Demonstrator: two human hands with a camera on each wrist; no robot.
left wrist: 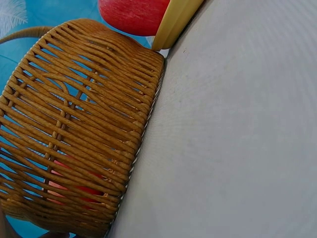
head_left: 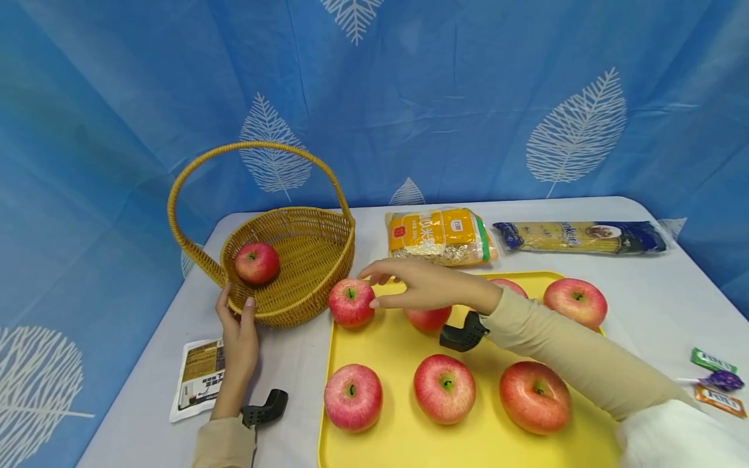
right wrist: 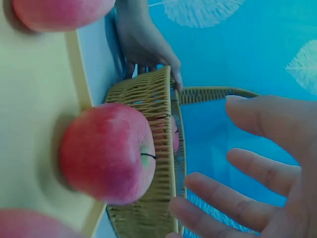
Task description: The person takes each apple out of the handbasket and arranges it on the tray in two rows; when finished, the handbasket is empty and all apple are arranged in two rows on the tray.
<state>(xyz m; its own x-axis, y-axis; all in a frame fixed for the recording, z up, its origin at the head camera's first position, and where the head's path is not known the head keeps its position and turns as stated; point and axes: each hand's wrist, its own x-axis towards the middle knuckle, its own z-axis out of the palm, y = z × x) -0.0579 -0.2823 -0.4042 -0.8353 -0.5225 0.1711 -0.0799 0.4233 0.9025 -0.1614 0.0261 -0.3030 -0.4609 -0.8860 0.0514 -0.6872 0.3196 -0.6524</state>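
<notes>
I see left hand gripping woven wicker basket rim | right hand spread loose over round glossy apple, not grasping

Left hand lies low on the near-left, forearm running up from the bottom edge, beige sleeve at the wrist, thumb and fingers curved forward with tips raised. Right hand reaches leftward across the middle, palm down, arm in a beige sleeve coming in from the lower right. Right fingers spread and nearly straight, gripping nothing. Black wrist mounts on both arms.
</notes>
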